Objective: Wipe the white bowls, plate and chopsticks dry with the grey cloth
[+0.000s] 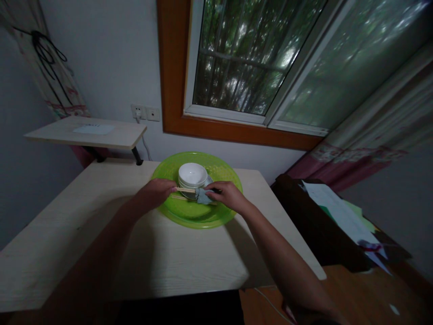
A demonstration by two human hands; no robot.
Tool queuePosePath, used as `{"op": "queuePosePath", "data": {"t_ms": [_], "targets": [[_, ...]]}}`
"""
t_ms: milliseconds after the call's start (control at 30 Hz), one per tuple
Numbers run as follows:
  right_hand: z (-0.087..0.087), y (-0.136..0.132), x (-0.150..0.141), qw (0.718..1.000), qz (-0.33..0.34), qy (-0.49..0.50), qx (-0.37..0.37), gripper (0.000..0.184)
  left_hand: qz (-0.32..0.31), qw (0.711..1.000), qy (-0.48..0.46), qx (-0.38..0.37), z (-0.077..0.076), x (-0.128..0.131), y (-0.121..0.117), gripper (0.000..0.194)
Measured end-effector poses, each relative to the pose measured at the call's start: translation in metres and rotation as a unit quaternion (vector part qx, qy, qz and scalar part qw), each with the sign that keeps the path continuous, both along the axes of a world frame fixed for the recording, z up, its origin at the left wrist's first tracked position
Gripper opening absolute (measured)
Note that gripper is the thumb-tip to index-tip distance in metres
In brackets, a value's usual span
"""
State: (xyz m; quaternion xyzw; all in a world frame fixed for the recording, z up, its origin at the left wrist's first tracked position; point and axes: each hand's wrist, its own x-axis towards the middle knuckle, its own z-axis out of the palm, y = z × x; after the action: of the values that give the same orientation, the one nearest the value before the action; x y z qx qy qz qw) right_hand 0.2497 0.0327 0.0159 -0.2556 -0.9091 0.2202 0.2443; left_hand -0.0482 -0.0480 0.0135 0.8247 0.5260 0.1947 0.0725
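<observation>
My left hand (pixel 161 191) is closed on the light ends of a pair of chopsticks (pixel 186 190), held level over a green basin (pixel 198 221). At their other end my right hand (pixel 226 195) grips a grey-blue cloth (pixel 203 196) that wraps around the sticks. Behind the hands, a stack of white bowls (pixel 192 174) sits in the basin. More chopsticks (pixel 179 197) lie in the basin below the held pair, partly covered by the cloth. Part of a pale dish shows behind my right fingers.
The basin stands on a pale wooden table (pixel 189 257). A small raised shelf (pixel 88 133) with a paper (pixel 94 129) is at the back left. Beyond are a wall socket (pixel 145 113) and a window (pixel 250 58). Papers (pixel 334 212) lie on a dark cabinet (pixel 297 221) at right.
</observation>
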Motion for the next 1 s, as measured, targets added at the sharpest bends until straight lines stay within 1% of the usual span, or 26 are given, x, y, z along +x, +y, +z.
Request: {"op": "queuePosePath", "data": {"t_ms": [67,133,267,367,433,533,633,733,833,900,1000], "targets": [[-0.001,0.001,0.004,1.0,-0.006,-0.001,0.003,0.015,-0.002,1.0,0.004,0.004,-0.001,-0.001,0.0,0.036],[-0.003,0.0,0.002,1.0,-0.005,-0.007,0.015,0.015,-0.004,1.0,0.009,0.014,-0.005,0.005,0.002,0.035],[-0.006,-0.008,-0.014,1.0,0.011,-0.004,0.023,0.016,-0.019,0.999,0.01,0.031,-0.017,0.03,0.007,0.028],[-0.006,-0.015,-0.026,0.999,0.012,-0.006,0.037,0.016,-0.022,0.999,0.014,0.019,-0.021,0.044,0.009,0.025],[-0.005,-0.016,-0.029,0.999,0.014,-0.008,0.041,0.017,-0.024,0.999,0.014,0.025,-0.02,0.044,0.008,0.024],[-0.003,-0.011,-0.024,0.999,0.014,-0.012,0.029,0.019,-0.023,0.999,0.016,0.036,-0.013,0.031,0.006,0.028],[-0.002,-0.002,-0.011,1.0,0.005,-0.015,0.008,0.019,-0.006,0.999,0.032,0.024,-0.004,0.014,0.003,0.033],[-0.001,0.004,-0.002,1.0,-0.011,-0.022,-0.007,0.017,0.006,0.999,0.035,0.002,0.004,0.005,0.001,0.035],[-0.002,0.004,-0.002,0.999,-0.018,-0.035,-0.001,0.019,0.012,0.999,0.033,0.0,0.006,0.009,0.001,0.033],[-0.003,0.001,-0.007,0.999,-0.008,-0.035,-0.003,0.021,0.006,0.999,0.034,0.005,0.004,0.017,0.002,0.03],[-0.005,-0.004,-0.019,0.999,0.006,-0.017,-0.026,0.02,-0.001,0.999,0.038,0.001,0.001,0.031,0.006,0.025]]}}
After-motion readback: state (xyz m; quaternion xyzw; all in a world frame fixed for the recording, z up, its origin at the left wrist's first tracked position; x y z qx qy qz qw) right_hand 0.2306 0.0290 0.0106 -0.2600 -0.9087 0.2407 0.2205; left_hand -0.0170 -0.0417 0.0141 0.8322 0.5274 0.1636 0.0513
